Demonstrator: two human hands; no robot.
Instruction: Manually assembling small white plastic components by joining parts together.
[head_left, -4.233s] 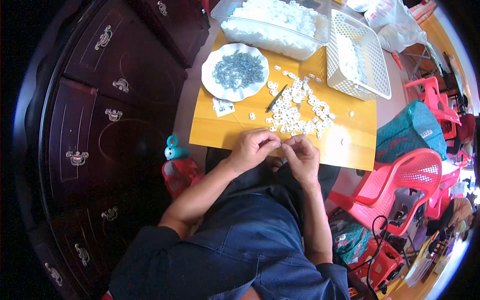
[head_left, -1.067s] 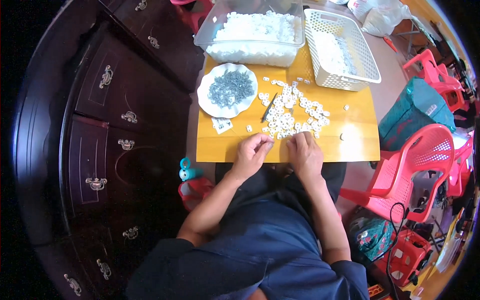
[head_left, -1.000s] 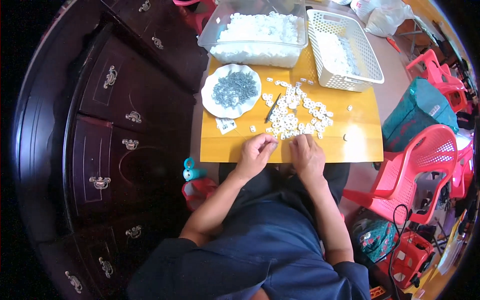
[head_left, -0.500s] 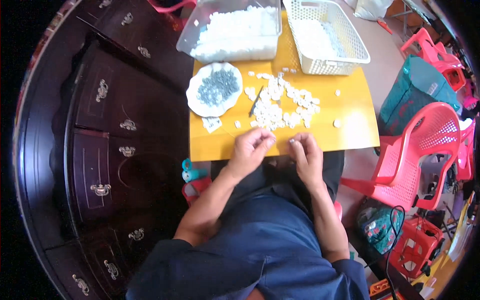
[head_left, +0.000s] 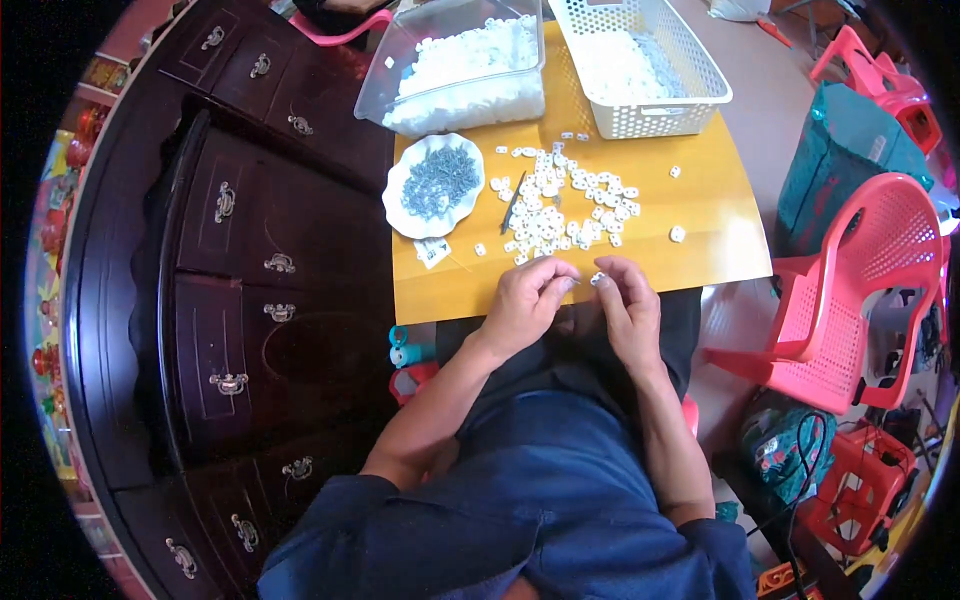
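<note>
My right hand (head_left: 632, 312) pinches a small white plastic piece (head_left: 598, 279) between thumb and forefinger, above the table's near edge. Just left of it, my left hand (head_left: 528, 306) has its thumb and forefinger pressed together; a tiny thing seems to show at the tips, too small to name. Beyond both hands lies a loose heap of similar white pieces (head_left: 540, 228) with holes in them. A thin dark stick-like tool (head_left: 513, 204) lies along the heap's left side. Further left, a scalloped white plate (head_left: 394, 205) carries many small grey metal pieces.
At the table's (head_left: 715, 205) far side stand a clear plastic bin (head_left: 465, 108) and a white perforated basket (head_left: 660, 122), both holding white pieces. A small printed packet (head_left: 432, 252) lies below the plate. Dark drawers (head_left: 330, 350) rise at left; a red chair (head_left: 835, 340) stands at right.
The view has shifted, so the scene sits a little differently. My right fingers have turned and the white piece in them shows more clearly. My hands stay close together.
</note>
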